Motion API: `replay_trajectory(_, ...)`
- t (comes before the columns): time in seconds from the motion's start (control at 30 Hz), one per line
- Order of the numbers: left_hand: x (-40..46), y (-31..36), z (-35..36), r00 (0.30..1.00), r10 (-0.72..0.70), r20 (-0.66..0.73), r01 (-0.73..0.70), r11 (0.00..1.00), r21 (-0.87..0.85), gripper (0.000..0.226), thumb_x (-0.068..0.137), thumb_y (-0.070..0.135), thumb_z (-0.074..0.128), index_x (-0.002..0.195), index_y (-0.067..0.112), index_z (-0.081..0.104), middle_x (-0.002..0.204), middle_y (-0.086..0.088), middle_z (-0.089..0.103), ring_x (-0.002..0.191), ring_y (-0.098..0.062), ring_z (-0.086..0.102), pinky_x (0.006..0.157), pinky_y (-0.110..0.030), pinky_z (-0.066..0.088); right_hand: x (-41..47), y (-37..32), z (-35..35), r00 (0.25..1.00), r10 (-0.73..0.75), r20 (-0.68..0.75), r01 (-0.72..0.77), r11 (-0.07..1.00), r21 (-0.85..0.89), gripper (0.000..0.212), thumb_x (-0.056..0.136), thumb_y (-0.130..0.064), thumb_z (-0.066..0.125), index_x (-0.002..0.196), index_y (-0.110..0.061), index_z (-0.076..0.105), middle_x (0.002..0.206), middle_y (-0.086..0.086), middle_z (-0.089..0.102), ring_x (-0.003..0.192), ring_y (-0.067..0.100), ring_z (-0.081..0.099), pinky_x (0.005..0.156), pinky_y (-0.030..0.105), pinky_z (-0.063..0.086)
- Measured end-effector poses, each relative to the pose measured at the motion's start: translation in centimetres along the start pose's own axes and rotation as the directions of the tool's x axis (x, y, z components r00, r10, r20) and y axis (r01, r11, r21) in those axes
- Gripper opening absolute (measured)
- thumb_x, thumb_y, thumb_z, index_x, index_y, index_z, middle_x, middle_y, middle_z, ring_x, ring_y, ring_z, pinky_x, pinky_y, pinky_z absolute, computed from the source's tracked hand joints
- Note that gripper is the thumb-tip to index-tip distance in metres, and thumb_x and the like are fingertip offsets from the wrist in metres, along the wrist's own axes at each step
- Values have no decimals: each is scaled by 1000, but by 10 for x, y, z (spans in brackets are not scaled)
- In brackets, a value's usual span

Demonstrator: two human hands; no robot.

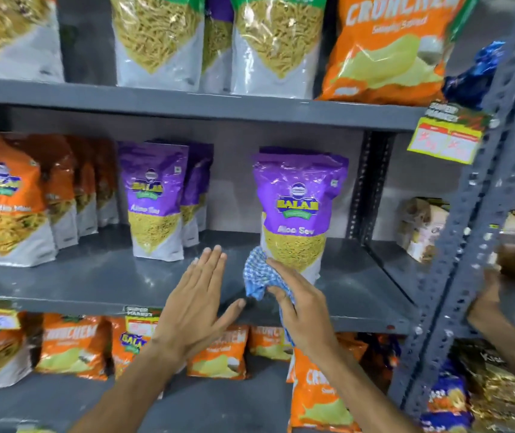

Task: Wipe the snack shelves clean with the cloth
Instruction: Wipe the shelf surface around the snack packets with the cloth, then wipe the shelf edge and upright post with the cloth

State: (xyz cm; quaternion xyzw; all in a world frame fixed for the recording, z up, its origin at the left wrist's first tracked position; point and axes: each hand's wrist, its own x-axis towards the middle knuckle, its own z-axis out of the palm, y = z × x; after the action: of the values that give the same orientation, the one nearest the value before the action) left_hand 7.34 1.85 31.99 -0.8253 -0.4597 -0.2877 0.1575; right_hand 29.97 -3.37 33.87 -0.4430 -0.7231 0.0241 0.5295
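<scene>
Head view, centre of the frame: the right hand has its fingers curled around a bunched blue-and-white checked cloth, holding it at the front edge of the grey middle shelf, just in front of a purple Aloo Sev pouch that stands upright alone. The cloth's upper end overlaps the pouch's lower left corner in the picture; whether they touch I cannot tell. Bunching it this way probably gives a firm pad for rubbing the shelf. The left hand is flat and wide open, holding nothing, just left of the cloth over the bare stretch of shelf between the two purple stacks, likely cleared for wiping. Another person's hand shows at the right edge.
</scene>
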Motion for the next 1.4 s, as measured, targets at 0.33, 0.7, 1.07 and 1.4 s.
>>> replay_trajectory(0.33, -67, -150, -66, 990, -115, -79, 121, 990, 77, 88, 105, 63, 35, 167, 5, 11, 177, -11, 7, 165, -24, 1, 133, -46, 14, 48, -75, 157, 990, -127, 64, 120, 987, 109, 46, 95, -13, 65, 138, -29, 59, 139, -17, 61, 127, -2, 59, 105, 15, 43)
replay_trajectory(0.7, -167, -446, -180, 974, -125, -187, 167, 960, 226, 87, 104, 57, 42, 166, 2, 14, 177, -14, 7, 164, -29, 2, 134, -46, 9, 112, -241, 444, 991, -100, 84, 82, 977, 195, 42, 96, -18, 67, 136, -28, 61, 134, -14, 65, 123, 1, 60, 103, 22, 46)
replay_trajectory(1.07, -119, -606, -213, 862, -84, -501, 220, 951, 219, 74, 109, 45, 38, 160, -6, 22, 166, -33, 27, 157, -47, 22, 134, -43, 4, 208, -314, 604, 981, 135, 138, -114, 982, -154, 31, 102, -28, 56, 133, -23, 58, 123, 7, 70, 112, 35, 63, 84, 46, 51)
replay_trajectory(1.4, -100, -640, -181, 782, 83, -618, 30, 985, 170, 69, 106, 23, 42, 161, -4, 11, 171, -17, 9, 162, -36, 4, 132, -53, 13, 330, -234, 734, 841, 514, 171, -448, 837, -314, 33, 92, -9, 60, 125, -3, 58, 130, 20, 61, 123, 38, 59, 98, 45, 53)
